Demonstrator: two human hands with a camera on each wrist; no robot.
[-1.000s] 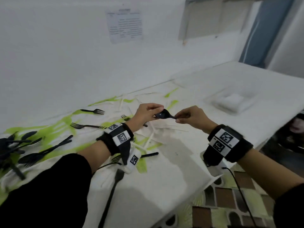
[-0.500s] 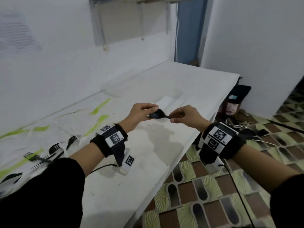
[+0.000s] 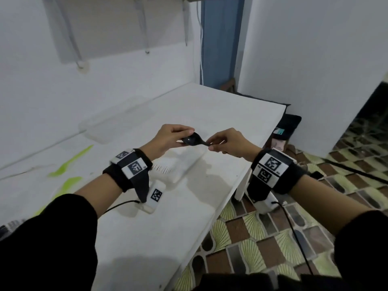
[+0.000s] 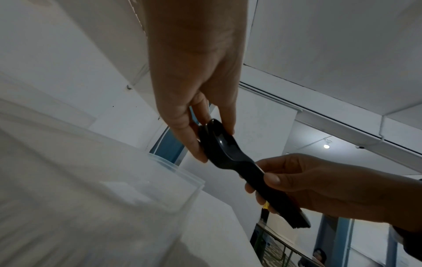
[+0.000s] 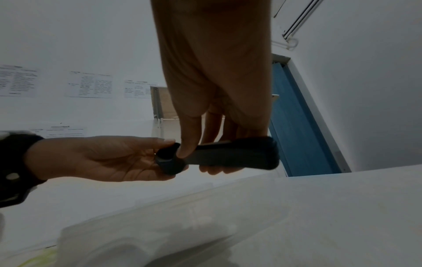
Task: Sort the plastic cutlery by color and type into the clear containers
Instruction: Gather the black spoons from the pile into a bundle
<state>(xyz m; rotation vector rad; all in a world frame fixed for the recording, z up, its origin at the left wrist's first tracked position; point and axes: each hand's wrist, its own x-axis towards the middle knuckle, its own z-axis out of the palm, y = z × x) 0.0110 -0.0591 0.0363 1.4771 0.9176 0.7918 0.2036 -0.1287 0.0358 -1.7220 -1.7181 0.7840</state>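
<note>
Both hands held one black spoon (image 3: 192,140) in the air above the white table (image 3: 220,114), close to its right edge. Our left hand (image 3: 168,138) pinched the bowl between thumb and fingertips (image 4: 197,151); our right hand (image 3: 231,142) had thumb and fingers curled round the handle, whose flat end stuck out past the palm in the left wrist view. We saw the spoon lying roughly level between the two hands, bowl toward the left.

Under the hands stood a clear container (image 3: 184,164) on the table, near the right edge; we made out white cutlery (image 3: 161,168) inside it, though the pieces were too blurred for us to name the type. A second clear container (image 3: 98,131) sat farther back, by the wall along the far edge. We could not tell what it held.

Toward the left edge, green cutlery (image 3: 71,162) lay on the tabletop, smeared by blur. At the near left corner of the head view a few pale pieces showed beside our black sleeve (image 3: 46,238), too small to identify. Each wrist carried a black band with printed square markers (image 3: 272,162).
</note>
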